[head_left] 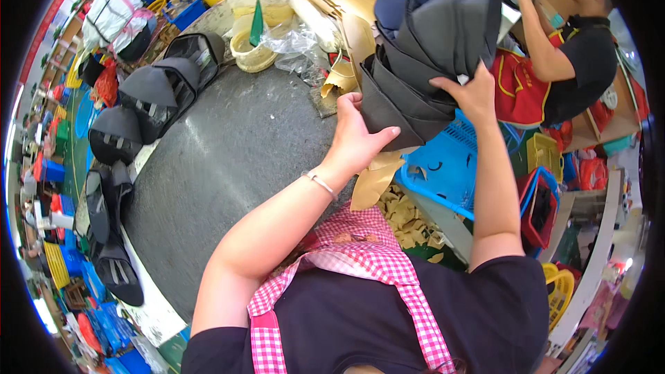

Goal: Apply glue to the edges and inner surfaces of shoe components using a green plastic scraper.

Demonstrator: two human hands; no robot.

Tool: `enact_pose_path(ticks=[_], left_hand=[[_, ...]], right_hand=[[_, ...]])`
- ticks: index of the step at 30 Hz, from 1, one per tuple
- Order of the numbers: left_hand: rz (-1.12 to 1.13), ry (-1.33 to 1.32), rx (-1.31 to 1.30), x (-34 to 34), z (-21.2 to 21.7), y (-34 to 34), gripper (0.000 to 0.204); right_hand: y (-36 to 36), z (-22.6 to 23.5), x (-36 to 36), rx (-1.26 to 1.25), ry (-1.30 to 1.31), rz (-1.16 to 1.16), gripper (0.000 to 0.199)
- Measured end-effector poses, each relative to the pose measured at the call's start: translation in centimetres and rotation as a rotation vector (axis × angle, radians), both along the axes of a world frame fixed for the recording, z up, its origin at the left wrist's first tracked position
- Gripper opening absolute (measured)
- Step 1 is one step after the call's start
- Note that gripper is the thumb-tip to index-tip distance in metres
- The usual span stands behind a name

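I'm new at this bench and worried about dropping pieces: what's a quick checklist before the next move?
1. Right hand gripping the stack of dark pieces: ok, at its right side.
2. Left hand at the stack: ok, at its lower left edge.
3. Edges lined up: not ok, the pieces fan out.
4. Piece count: cannot tell, they overlap.
5. Green cone apart from both hands: ok, it stands at the pale pot.

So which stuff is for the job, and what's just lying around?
Probably for the job:
- dark stack, between left hand and right hand
- dark pieces lined up on the left

Probably just lying about:
- crumpled clear plastic
- tan scraps
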State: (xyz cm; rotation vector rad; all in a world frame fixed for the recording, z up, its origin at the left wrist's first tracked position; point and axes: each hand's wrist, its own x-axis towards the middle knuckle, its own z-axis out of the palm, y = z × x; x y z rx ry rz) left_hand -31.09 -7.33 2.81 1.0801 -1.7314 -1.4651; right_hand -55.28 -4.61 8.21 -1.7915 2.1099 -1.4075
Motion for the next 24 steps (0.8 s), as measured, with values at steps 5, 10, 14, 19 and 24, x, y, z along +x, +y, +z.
enact_pose_path(ticks=[5,10,14,19,24], left_hand=[[0.027,0.059,-0.157,-1.2,0.2,0.2,0.109],[0.059,0.238,-0.2,0.1,1.8,2.5,0.098],[0.041,0.408,-0.427,5.4,5.6,3.7,0.099],[0.226,0.325,-0.766,17.3,9.1,4.3,0.099],[0.581,-0.029,-0.842,32.3,10.8,6.2,0.098]], right_hand=[[2.1,-3.6,3.0,-0.212,-0.118,-0.225,0.058],[4.7,-2.6,6.8,-0.29,-0.147,-0.35,0.051],[6.3,-0.3,9.2,-0.531,-0.166,-0.316,0.044],[5.8,3.4,19.1,-0.726,0.465,-0.118,0.031],[0.4,2.2,32.2,-0.523,0.061,0.716,0.035]])
